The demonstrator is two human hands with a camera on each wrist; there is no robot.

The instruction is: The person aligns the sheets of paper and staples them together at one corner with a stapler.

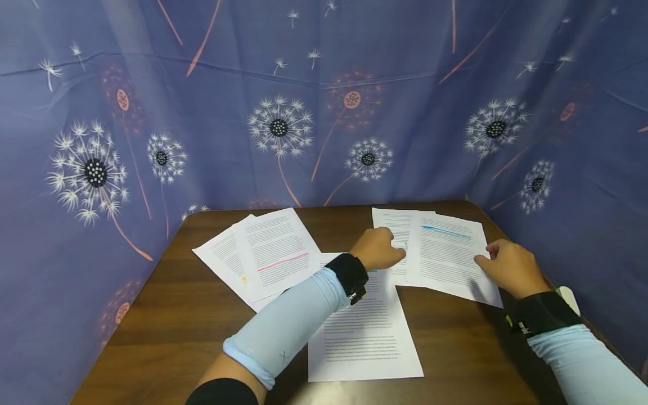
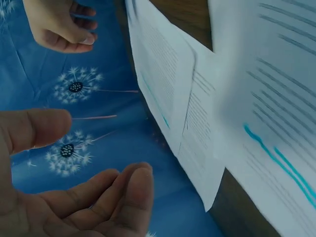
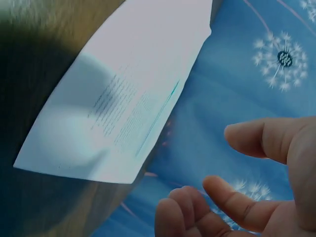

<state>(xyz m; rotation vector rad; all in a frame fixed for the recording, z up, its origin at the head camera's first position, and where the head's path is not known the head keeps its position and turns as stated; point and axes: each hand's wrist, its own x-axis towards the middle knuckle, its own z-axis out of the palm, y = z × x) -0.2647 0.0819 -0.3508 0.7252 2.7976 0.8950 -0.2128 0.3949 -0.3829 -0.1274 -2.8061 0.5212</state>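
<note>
Wood table [image 1: 152, 332]: a broad brown strip runs left of the yellow page [image 1: 221, 253], another between the middle page [image 1: 361, 337] and your right sleeve [image 1: 589, 360]; there's your room to move.
Left hand [image 1: 377, 249]: wide, thumb and fingers apart, nothing between them; you have it over the top of the middle page, by the under page [image 1: 397, 219].
Right hand [image 1: 511, 267]: wide too, nothing held, a gap between thumb and fingertips, right by the blue page [image 1: 445, 261] at its right edge.
Blue page: flat at the far right, blue strokes near its top, lying over part of the under page; its upper right corner sits near the table's right edge.
Under page: its left part shows, top edge just short of the table's far edge.
Middle page: nearest you, teal marks near the top, wood along its right and bottom edges.
Pink page [image 1: 275, 244]: fanned over the yellow page, your left sleeve [image 1: 293, 315] crossing near its lower corner.
Cloth [image 1: 324, 45]: blue with dandelions, hanging just behind the far edge.
</note>
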